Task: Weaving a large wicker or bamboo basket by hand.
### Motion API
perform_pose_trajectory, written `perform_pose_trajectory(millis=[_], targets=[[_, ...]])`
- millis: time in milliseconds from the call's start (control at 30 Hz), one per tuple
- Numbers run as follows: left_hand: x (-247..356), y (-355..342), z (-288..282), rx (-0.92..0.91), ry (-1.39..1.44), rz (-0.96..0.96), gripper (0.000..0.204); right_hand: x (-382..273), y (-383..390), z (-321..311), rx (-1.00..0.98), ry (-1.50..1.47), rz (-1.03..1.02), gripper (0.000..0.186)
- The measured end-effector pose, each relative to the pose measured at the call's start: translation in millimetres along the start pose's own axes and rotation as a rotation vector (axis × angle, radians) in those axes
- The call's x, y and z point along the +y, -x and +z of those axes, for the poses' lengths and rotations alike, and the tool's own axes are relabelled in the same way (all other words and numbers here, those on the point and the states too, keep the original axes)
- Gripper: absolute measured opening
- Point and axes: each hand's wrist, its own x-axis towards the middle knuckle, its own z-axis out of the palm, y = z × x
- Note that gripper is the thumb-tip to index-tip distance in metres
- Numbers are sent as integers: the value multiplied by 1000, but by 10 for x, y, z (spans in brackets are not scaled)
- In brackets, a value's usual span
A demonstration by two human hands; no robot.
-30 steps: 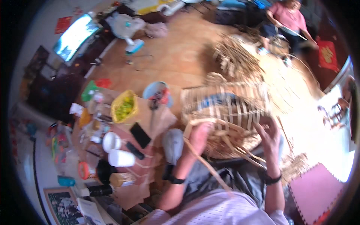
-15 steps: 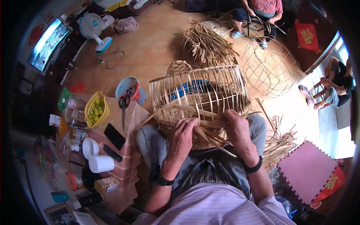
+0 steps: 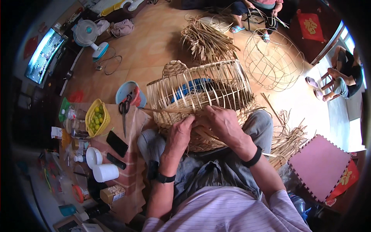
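A partly woven basket (image 3: 203,146) rests on its side across my lap, with bare upright ribs on its far part and dense braiding below. My left hand (image 3: 177,133) is closed at the weaving edge, thumb and fingers pinching a dried plant strip. Just to its right, my right hand (image 3: 224,121) is bent over the same edge, its fingers closed on the strips there. One flat strip (image 3: 166,110) sticks out leftward past the ribs. The fingertips partly hide the crossing between my hands. A blue thing (image 3: 193,87) shows through the ribs.
At my left, a table (image 3: 129,170) bears scissors (image 3: 124,112), a phone (image 3: 117,143), a yellow basket (image 3: 91,127) of green fruit and white tubs (image 3: 105,173). Dried strips (image 3: 206,40) lie beyond the basket, near a wire-like frame (image 3: 274,58). Another person (image 3: 266,4) handles strips.
My right hand has moved left and up, closer to my left hand, and turned over the edge. The loose strip ends that hung toward my lap now point left or are hidden.
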Motion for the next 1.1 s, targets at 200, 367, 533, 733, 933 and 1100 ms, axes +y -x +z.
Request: perform_pose_trajectory(millis=[200,367,533,733,933,1100], targets=[[-27,-69,-103,-94,73,-64,19,428,501,-153,106,-693,515,18],[-28,-85,-55,-91,33,-32,20,397,729,-434,-56,-931,862,34],[-173,-77,-28,-96,192,-113,18,411,731,-349,-307,-602,517,29],[-126,-112,-75,-132,219,-104,21,787,974,-406,519,-1471,539,29],[-126,-187,-154,-182,194,-60,20,832,1353,-458,-26,-1353,719,40],[-155,-219,-199,-231,169,-49,21,1195,1561,-517,350,-1717,393,41]])
